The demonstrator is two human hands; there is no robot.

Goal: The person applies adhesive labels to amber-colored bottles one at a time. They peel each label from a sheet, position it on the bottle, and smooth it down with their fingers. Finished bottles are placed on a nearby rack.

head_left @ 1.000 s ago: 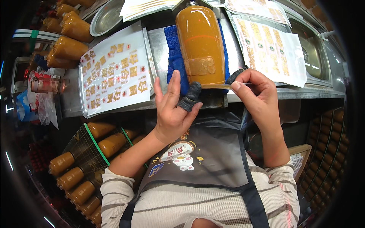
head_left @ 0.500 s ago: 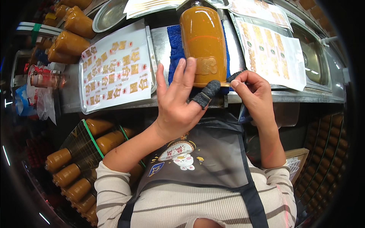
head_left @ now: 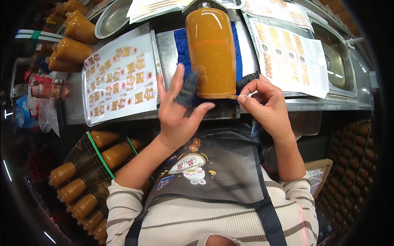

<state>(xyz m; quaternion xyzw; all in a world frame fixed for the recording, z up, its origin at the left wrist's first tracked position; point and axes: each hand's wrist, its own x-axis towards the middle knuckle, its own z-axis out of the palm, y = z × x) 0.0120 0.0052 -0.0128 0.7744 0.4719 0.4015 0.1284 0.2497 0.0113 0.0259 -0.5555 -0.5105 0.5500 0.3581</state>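
Observation:
A glossy caramel-brown bottle [head_left: 211,53] lies on its side on a blue cloth [head_left: 180,43], neck pointing away from me. Its raised mark shows at the left side, near the base. At the bottle's lower left, my left hand [head_left: 176,117] has its fingers spread, one of them in a dark finger sleeve [head_left: 188,88]. That sleeved finger is at the bottle's left side; whether it touches cannot be told. My right hand [head_left: 266,104] pinches the end of a thin golden strip [head_left: 223,97] along the base. A second dark sleeve [head_left: 248,78] covers one of its fingers.
Left of the cloth lies a white sheet of small gold-and-red stickers [head_left: 119,78]; right of it, a sheet of gold stickers [head_left: 287,57]. A metal bowl [head_left: 111,20] stands at the far left, a sink [head_left: 338,61] at the right. More brown bottles [head_left: 76,49] crowd the left.
The bottle has rolled left, its raised mark going from the middle to the left side. My left hand has drawn back leftward, thumb coming away from the base. My right hand keeps its pinch.

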